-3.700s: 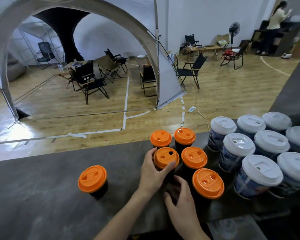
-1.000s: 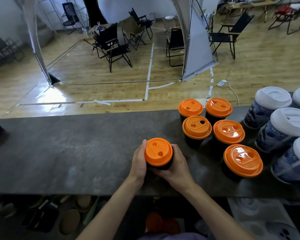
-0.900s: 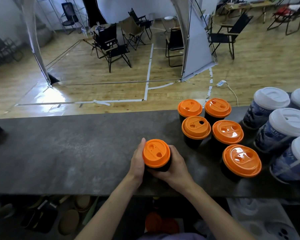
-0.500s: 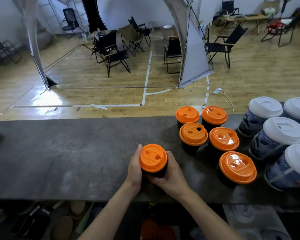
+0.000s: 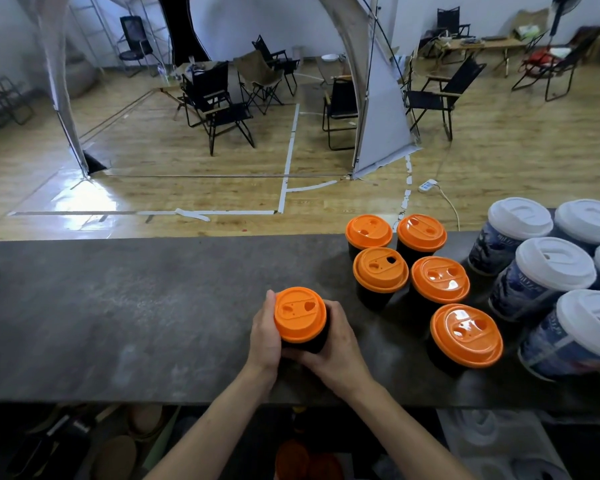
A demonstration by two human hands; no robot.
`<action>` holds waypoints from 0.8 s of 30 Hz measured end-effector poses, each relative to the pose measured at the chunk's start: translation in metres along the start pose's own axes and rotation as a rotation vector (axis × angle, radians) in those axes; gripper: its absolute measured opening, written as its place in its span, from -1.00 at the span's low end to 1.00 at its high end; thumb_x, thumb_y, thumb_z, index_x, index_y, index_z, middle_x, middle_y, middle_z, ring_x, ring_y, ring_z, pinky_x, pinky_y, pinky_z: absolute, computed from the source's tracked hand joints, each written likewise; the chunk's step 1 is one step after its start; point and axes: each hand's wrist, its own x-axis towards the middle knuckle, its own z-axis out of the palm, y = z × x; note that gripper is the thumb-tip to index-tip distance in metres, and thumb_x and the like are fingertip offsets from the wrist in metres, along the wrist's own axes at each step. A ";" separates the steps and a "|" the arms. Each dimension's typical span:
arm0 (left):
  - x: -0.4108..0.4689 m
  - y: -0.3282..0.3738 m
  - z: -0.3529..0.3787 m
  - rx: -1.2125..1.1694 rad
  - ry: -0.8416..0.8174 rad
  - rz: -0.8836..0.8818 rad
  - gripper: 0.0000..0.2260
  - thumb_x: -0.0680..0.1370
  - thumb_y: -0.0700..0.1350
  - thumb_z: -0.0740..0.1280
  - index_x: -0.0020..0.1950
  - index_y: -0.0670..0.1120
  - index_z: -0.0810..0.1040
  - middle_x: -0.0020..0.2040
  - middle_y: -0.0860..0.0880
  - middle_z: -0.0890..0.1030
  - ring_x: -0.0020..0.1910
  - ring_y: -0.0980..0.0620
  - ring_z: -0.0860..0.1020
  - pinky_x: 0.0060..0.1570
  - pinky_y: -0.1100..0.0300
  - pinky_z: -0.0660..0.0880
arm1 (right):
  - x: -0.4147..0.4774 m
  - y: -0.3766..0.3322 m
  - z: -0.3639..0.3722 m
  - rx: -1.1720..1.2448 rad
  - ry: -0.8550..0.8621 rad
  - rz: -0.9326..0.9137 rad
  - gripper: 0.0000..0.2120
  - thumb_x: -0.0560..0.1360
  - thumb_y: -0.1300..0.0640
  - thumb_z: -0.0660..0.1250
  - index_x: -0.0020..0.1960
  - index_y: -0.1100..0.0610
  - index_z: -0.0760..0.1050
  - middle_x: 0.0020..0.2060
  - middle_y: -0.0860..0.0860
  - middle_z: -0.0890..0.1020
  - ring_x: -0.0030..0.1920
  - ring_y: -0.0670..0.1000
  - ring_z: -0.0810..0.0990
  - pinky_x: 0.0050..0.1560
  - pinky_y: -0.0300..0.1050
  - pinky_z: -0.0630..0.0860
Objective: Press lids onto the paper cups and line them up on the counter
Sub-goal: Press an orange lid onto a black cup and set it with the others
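Two hands meet around one black paper cup (image 5: 305,342) near the front edge of the dark desk (image 5: 118,306). Our left hand (image 5: 265,332) wraps the cup from its 9 o'clock side, thumb lying up along the rim of the orange lid (image 5: 300,314). Our right hand (image 5: 336,344) cradles it from 3 to 5 o'clock, fingers curled under the cup wall. Both hands are clasped on this cup, and the lid sits flat across its mouth. Whether the cup base touches the desk we cannot tell, since the hands hide it.

At 2 o'clock from the held cup stands a cluster of five more orange-lidded cups (image 5: 380,273), packed close together in two uneven columns. The nearest of them (image 5: 466,336) is at 3 o'clock from our hands, a little apart from the other four. Further toward 3 o'clock, at the right end of the desk, stand taller blue-patterned cups with white lids (image 5: 555,263), crowded side by side and partly cut off by the frame edge.

Beyond the desk at 12 o'clock lies a wooden floor (image 5: 499,161) with black folding chairs (image 5: 219,105).
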 end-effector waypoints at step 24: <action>0.007 0.001 -0.001 0.028 -0.063 -0.044 -0.55 0.72 0.11 0.11 -0.02 -0.07 0.73 -0.05 -0.03 0.75 0.05 0.02 0.68 0.11 0.16 0.48 | 0.001 0.000 -0.002 0.022 0.029 0.011 -0.24 0.21 -0.10 0.70 0.29 -0.05 0.41 0.19 -0.16 0.57 0.24 -0.21 0.55 0.21 -0.35 0.45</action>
